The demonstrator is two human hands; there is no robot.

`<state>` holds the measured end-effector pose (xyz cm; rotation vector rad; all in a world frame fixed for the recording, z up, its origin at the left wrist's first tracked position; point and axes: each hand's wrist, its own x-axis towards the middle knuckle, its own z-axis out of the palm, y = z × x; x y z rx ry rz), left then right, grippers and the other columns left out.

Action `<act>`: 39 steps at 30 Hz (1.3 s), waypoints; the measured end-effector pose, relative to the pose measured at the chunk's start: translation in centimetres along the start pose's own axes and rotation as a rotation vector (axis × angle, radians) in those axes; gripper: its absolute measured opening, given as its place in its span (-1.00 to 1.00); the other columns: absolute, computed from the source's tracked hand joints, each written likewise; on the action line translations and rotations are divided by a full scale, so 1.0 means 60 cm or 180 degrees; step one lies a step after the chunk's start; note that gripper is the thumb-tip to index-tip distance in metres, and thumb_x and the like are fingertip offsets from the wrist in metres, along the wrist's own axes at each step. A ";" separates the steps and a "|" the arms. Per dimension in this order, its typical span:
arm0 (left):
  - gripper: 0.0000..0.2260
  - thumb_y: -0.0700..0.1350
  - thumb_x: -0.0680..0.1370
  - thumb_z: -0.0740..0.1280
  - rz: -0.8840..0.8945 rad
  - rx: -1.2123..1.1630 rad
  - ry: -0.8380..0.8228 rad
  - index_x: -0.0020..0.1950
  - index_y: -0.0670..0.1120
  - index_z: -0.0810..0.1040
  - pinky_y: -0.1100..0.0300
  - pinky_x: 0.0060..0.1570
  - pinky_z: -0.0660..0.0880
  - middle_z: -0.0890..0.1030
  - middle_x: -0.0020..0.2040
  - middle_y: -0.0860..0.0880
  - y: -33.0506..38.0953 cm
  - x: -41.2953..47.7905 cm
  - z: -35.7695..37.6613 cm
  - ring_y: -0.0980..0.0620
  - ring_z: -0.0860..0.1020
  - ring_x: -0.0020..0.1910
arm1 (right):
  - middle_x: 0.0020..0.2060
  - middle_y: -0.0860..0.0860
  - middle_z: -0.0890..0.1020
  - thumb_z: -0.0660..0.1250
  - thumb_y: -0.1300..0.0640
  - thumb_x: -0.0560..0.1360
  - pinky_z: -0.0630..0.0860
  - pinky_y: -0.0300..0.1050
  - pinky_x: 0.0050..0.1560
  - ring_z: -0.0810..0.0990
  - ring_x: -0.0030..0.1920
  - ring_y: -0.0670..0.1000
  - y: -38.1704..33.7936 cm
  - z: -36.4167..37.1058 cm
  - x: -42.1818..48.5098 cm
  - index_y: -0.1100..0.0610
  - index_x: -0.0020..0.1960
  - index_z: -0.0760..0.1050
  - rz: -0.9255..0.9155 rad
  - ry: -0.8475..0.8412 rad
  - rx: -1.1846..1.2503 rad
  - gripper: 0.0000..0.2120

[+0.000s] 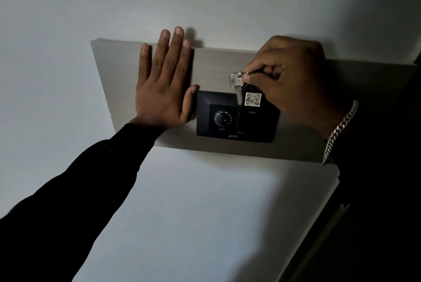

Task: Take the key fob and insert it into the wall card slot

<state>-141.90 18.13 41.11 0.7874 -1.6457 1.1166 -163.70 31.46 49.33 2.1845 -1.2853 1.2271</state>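
Observation:
A black wall unit (218, 129) with a round grille on its left half and the card slot section (255, 119) on its right is mounted on a light wooden panel (118, 72). My right hand (293, 76) pinches the key ring from above. A silver key (237, 85) dangles from the ring. The dark key fob (252, 98), with a white label reading 402, stands at the top of the slot section; how deep it sits I cannot tell. My left hand (166, 83) lies flat on the panel, fingers spread, its thumb touching the unit's left edge.
The panel hangs on a plain pale wall (205, 202). A dark door or frame edge (341, 224) runs along the lower right. A metal chain bracelet (339, 131) hangs on my right wrist. The light is dim.

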 end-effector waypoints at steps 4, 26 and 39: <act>-0.39 0.06 0.61 0.04 0.0011 0.0025 0.0021 0.60 -0.21 0.11 -0.22 0.58 0.07 0.25 0.58 -0.27 -0.002 -0.001 0.002 -0.23 0.14 0.61 | -0.29 0.08 0.67 0.44 0.06 0.44 0.49 -0.19 -0.27 0.58 -0.34 -0.02 0.002 0.003 -0.002 0.15 -0.16 0.69 -0.0016 0.0287 0.0146 -0.84; -0.39 0.09 0.63 -0.03 -0.0035 -0.0027 -0.0141 0.62 -0.18 0.04 -0.14 0.62 -0.08 0.20 0.61 -0.25 0.004 -0.004 0.004 -0.16 0.01 0.64 | -0.23 0.12 0.73 0.41 0.20 0.46 0.54 -0.03 -0.12 0.65 -0.21 0.10 0.001 0.019 -0.045 0.22 -0.15 0.67 -0.0193 0.0672 -0.0298 -0.90; -0.35 0.05 0.59 0.03 -0.0232 -0.0665 -0.1148 0.62 -0.20 0.01 -0.19 0.62 0.05 0.03 0.66 -0.20 0.010 0.040 -0.093 -0.16 -0.06 0.65 | -0.06 0.16 0.71 0.38 0.26 0.45 0.58 0.01 0.06 0.65 -0.03 0.18 -0.031 0.008 -0.053 0.23 0.02 0.64 -0.0039 0.0488 -0.0455 -0.84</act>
